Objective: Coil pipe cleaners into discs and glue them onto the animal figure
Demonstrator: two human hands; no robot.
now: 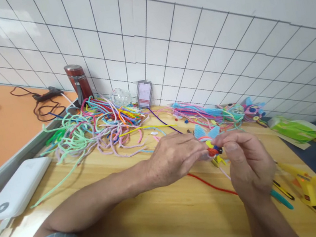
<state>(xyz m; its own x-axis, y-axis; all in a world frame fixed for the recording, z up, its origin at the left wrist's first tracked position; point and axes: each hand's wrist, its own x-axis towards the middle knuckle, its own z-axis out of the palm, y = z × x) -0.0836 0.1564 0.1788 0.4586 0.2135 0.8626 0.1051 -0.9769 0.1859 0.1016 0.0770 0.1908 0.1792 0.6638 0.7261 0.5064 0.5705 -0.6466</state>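
Above the wooden table, my left hand (176,158) is closed on a small colourful craft figure (206,135) with light blue ear-like loops. Yellow, red and dark blue bits of the figure show between my two hands. My right hand (248,160) is closed too, with thumb and forefinger pinched at the figure's right side by a small dark piece. What exactly those fingertips hold is too small to make out. Beneath the hands, a red pipe cleaner (210,184) runs across the table.
Piled pipe cleaners (84,133) cover the back left, near a white power bank (18,188) and a red flask (78,83). A phone (144,93) leans on the tiled wall. At the right lie a yellow glue gun (307,186), a teal tool (281,199) and green packets (295,130).
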